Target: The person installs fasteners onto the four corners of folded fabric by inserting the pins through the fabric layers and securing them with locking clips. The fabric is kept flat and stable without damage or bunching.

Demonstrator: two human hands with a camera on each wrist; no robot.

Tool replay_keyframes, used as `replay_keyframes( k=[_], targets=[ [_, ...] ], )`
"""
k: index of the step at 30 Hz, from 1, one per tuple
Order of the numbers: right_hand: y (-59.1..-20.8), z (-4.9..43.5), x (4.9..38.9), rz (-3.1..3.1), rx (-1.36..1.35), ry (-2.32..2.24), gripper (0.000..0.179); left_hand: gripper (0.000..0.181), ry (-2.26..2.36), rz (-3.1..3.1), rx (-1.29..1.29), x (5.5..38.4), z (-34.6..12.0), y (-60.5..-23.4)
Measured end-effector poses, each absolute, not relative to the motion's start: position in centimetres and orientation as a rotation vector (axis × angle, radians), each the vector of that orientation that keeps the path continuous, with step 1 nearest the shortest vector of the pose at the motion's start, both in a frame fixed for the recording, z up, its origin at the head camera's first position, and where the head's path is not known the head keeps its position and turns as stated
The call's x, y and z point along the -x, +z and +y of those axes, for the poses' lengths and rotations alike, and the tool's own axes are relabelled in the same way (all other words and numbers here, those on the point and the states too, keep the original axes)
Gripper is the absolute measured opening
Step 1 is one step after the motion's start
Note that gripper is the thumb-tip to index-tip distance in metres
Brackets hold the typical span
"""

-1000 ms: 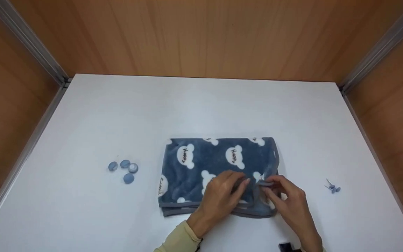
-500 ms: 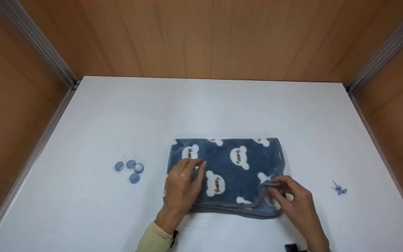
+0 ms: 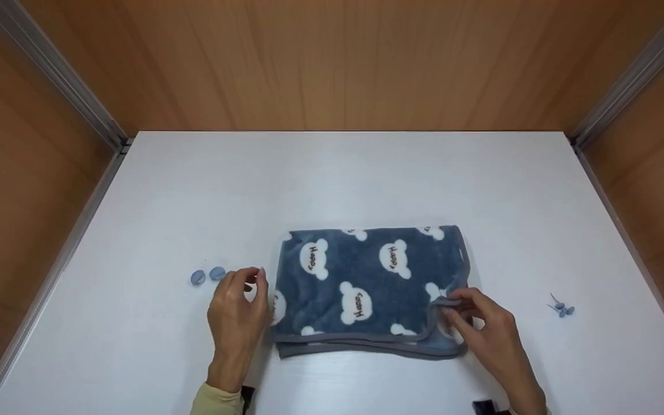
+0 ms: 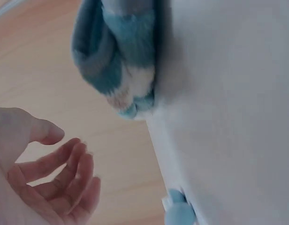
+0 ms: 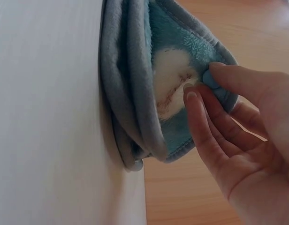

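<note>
Soft light laid a pale sheen on the table (image 3: 332,184), with faint shadows; wrist views looked hazy.

The head view shows one blanket (image 3: 349,265), two hands (image 3: 235,323) (image 3: 492,329), two blue caps (image 3: 198,278) (image 3: 217,273) and three pins (image 3: 559,306) (image 3: 562,313) (image 3: 570,310).

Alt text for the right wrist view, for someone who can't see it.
The right hand pinches the turned-up corner of a blanket, thumb against a blue button. The blanket's grey-edged layers lie on a white table.
</note>
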State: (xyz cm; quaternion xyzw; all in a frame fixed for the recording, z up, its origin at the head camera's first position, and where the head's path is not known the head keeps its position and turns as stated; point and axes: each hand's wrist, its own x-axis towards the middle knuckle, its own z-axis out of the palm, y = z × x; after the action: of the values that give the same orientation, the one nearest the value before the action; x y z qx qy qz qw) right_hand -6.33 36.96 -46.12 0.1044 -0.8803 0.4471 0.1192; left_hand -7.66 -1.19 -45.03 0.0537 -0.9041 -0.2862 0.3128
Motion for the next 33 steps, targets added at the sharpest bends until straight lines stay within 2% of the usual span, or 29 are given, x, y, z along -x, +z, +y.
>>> replay_keyframes(
  k=[8, 16, 21, 26, 33],
  targets=[
    [-46.0, 37.0, 6.4, -2.536, -0.396, 1.298, 0.036, 0.023, -0.637, -2.451, -0.339, 6.6, -3.7, -45.8],
    [-46.1, 37.0, 6.4, -2.583, -0.338, 1.303, 0.035, 0.035, -0.671, -2.692, -0.530, 5.9, -4.6, -46.1],
    [-46.2, 36.9, 6.4, -2.597, -0.323, 1.290, 0.034, 0.028, -0.723, -2.775, -0.537, 5.9, -5.0, -45.9],
    [-46.2, 37.0, 6.4, -2.592, -0.315, 1.299, 0.034, 0.019, -0.799, -2.705, -0.434, 6.1, -4.9, -45.9],
    [-46.2, 36.9, 6.4, -2.586, -0.315, 1.308, 0.034, 0.014, -0.842, -2.626, -0.367, 6.7, -4.4, -45.5]
  ],
)
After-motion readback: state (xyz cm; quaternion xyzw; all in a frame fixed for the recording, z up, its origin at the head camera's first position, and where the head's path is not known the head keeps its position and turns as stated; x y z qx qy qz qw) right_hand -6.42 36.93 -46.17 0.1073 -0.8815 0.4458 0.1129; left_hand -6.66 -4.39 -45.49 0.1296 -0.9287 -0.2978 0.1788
